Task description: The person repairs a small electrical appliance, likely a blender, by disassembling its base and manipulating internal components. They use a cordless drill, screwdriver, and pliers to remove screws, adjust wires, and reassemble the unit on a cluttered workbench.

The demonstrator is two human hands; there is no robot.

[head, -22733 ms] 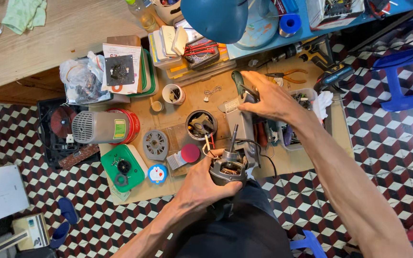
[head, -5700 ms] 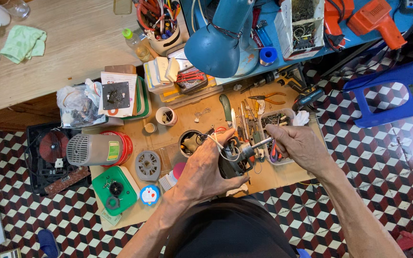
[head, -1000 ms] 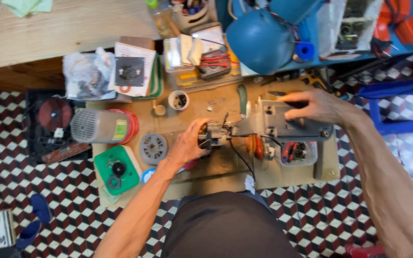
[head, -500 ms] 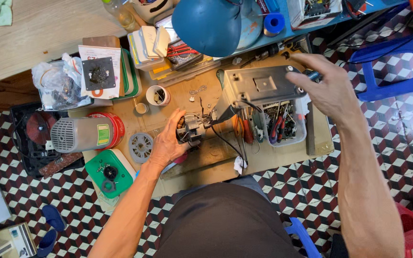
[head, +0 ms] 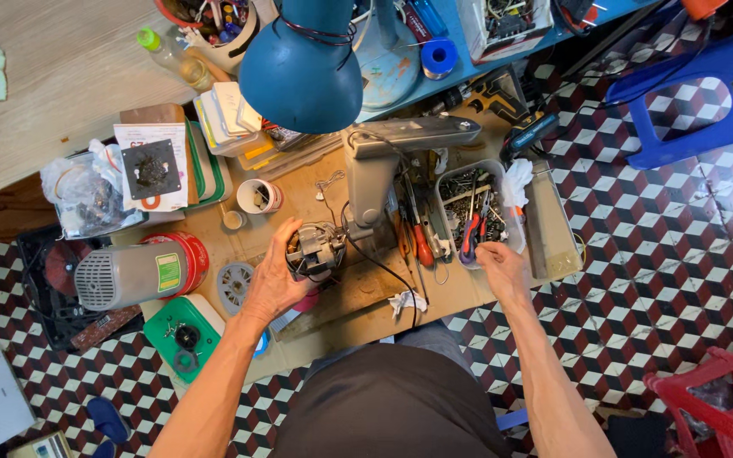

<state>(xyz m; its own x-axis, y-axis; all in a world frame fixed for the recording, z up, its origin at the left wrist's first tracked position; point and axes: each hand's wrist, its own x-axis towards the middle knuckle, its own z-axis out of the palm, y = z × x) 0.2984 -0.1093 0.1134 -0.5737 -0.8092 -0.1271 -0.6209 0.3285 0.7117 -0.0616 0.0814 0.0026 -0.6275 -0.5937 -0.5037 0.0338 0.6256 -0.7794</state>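
Centre frame, the left hand clamps the motor against the board to steady it — the right hand reaches into the tool tray, fingers curled, grasp unclear.

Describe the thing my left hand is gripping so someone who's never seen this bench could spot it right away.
Start at the big blue desk lamp at the top of the cardboard-covered bench and come straight down. Below it the left hand grips a small electric motor, beside an upright grey housing. Unlike the flat grey disc at its left, it is a chunky metal core with copper windings and loose wires.
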